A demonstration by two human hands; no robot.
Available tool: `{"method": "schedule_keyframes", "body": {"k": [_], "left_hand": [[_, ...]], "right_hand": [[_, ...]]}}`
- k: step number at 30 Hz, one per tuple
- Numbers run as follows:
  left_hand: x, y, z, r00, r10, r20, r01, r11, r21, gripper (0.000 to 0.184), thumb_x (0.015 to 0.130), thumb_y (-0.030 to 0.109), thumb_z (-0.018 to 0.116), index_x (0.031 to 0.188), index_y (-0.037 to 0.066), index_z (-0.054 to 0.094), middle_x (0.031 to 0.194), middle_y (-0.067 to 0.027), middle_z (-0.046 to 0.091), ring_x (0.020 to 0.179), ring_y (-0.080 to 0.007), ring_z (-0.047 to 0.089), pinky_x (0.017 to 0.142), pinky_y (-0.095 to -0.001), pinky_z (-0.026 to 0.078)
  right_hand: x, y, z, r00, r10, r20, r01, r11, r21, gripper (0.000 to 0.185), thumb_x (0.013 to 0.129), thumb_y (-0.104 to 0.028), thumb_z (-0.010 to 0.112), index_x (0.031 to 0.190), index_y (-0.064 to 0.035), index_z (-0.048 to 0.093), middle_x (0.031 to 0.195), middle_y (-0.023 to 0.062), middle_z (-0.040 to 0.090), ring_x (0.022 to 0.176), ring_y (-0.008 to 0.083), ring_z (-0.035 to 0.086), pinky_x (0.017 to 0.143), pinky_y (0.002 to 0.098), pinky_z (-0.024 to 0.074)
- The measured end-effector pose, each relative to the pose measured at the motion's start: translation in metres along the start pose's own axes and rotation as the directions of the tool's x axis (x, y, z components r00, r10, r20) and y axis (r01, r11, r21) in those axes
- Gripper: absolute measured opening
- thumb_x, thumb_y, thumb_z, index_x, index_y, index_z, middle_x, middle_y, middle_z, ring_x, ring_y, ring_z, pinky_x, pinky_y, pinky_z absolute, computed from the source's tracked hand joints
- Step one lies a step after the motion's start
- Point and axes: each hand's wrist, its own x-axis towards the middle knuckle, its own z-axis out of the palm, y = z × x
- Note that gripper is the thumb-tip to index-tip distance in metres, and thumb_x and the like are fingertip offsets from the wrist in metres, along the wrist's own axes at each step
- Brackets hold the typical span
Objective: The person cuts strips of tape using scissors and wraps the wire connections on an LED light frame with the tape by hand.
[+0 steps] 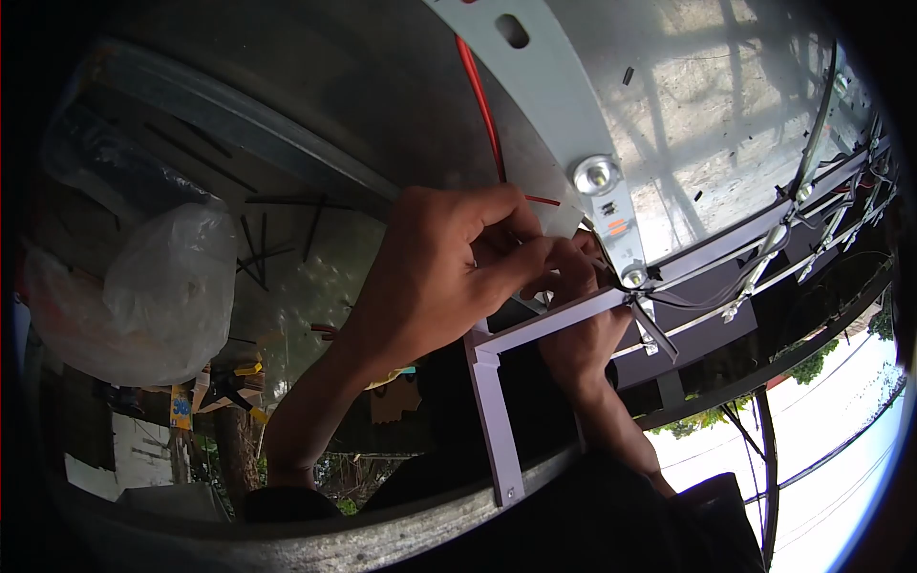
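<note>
My left hand (430,267) is closed in a pinch beside a grey metal strip (564,105) that bears round clear lenses. A red wire (480,95) runs down behind its fingers, and a short red end shows just above them. My right hand (583,325) is also closed, its fingertips close to those of my left hand at the strip's lower end. What either hand pinches is too small and hidden to name. Below the fingers lies a pale angled frame (492,411). Thin dark wires (707,304) trail off to the right.
A clear plastic bag (172,291) is at the left, near scattered black sticks (258,250). A metal rail (248,119) crosses the upper left. More strips with wires (764,253) line the right. A yellow and black tool (234,387) is at the lower left.
</note>
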Motion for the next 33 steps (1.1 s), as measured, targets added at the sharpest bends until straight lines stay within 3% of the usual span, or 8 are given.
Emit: {"method": "schedule_keyframes", "body": {"k": [2,6,12,15,20,29,30,33], "left_hand": [[0.0,0.0,0.002,1.0,0.004,-0.006,-0.004,1.0,0.002,0.01,0.081,0.002,0.069,0.08,-0.005,0.062,0.07,-0.0128,0.069,0.066,-0.017,0.071,0.055,-0.0266,0.054],[0.001,0.003,0.005,1.0,0.008,-0.027,-0.007,1.0,0.028,0.01,0.082,0.001,0.068,0.079,-0.005,0.06,0.068,-0.0136,0.067,0.065,-0.0196,0.071,0.055,-0.0275,0.054],[0.002,0.007,0.007,0.996,0.07,-0.06,-0.063,0.991,0.116,0.012,0.081,0.001,0.069,0.084,-0.003,0.058,0.068,-0.0137,0.065,0.066,-0.0247,0.071,0.056,-0.0289,0.054],[0.003,0.01,0.004,0.992,0.124,-0.025,-0.115,0.967,0.228,0.017,0.078,0.0,0.071,0.09,0.0,0.058,0.073,-0.012,0.066,0.067,-0.0251,0.07,0.057,-0.0291,0.054],[0.006,0.008,0.0,0.893,0.441,0.09,-0.43,0.774,0.464,0.024,0.075,-0.005,0.07,0.096,0.004,0.063,0.081,-0.0079,0.067,0.068,-0.0241,0.069,0.056,-0.0308,0.055],[0.003,-0.002,-0.008,0.875,0.44,0.203,-0.476,0.706,0.525,0.021,0.076,0.003,0.067,0.096,0.004,0.067,0.083,-0.0071,0.066,0.068,-0.0219,0.068,0.055,-0.0309,0.054],[0.003,-0.004,-0.008,0.857,0.468,0.215,-0.504,0.677,0.537,0.02,0.075,0.004,0.067,0.095,0.004,0.067,0.081,-0.0068,0.065,0.067,-0.0213,0.067,0.054,-0.0308,0.054],[0.002,-0.005,-0.011,0.836,0.487,0.251,-0.537,0.637,0.553,0.018,0.073,0.005,0.067,0.091,0.004,0.066,0.077,-0.0061,0.062,0.065,-0.0202,0.065,0.052,-0.0308,0.053]], "right_hand": [[-0.001,0.007,-0.003,0.997,-0.074,0.004,0.073,0.968,-0.24,0.031,0.088,0.006,0.055,0.118,-0.002,0.057,0.091,0.0121,0.06,0.07,0.0183,0.062,0.054,0.0271,0.0568],[-0.002,0.01,-0.002,0.991,-0.125,-0.04,0.109,0.954,-0.281,0.03,0.088,0.005,0.056,0.117,-0.003,0.058,0.091,0.0117,0.06,0.072,0.0185,0.062,0.057,0.0292,0.0552],[0.005,-0.001,0.0,0.996,0.062,-0.059,-0.06,0.998,0.03,0.021,0.093,-0.001,0.053,0.113,-0.0041,0.06,0.091,0.0103,0.062,0.072,0.0189,0.059,0.065,0.0321,0.0488],[0.008,0.0,0.0,0.985,-0.139,-0.1,0.111,0.964,-0.24,0.024,0.087,-0.006,0.062,0.107,0.0089,0.06,0.092,0.0145,0.067,0.075,0.0184,0.067,0.066,0.0295,0.0551],[0.007,0.007,0.0,0.991,0.069,-0.112,-0.046,0.98,0.195,0.026,0.089,-0.008,0.06,0.108,0.0093,0.059,0.094,0.0152,0.067,0.075,0.0181,0.067,0.069,0.0294,0.0553],[0.004,0.014,-0.001,0.995,-0.09,-0.04,0.095,0.985,0.144,0.027,0.097,-0.008,0.05,0.122,0.004,0.054,0.119,0.0151,0.055,0.102,0.0238,0.059,0.077,0.0347,0.0569],[0.008,-0.006,0.004,0.984,0.167,-0.068,-0.129,0.917,0.378,0.031,0.098,-0.013,0.051,0.123,0.0057,0.052,0.114,0.0134,0.057,0.098,0.0213,0.061,0.077,0.0337,0.0567],[0.016,-0.024,0.013,0.976,0.175,-0.129,-0.137,0.956,0.26,0.032,0.098,-0.017,0.05,0.12,0.0076,0.052,0.107,0.0108,0.06,0.093,0.0179,0.061,0.076,0.0316,0.0555]]}}
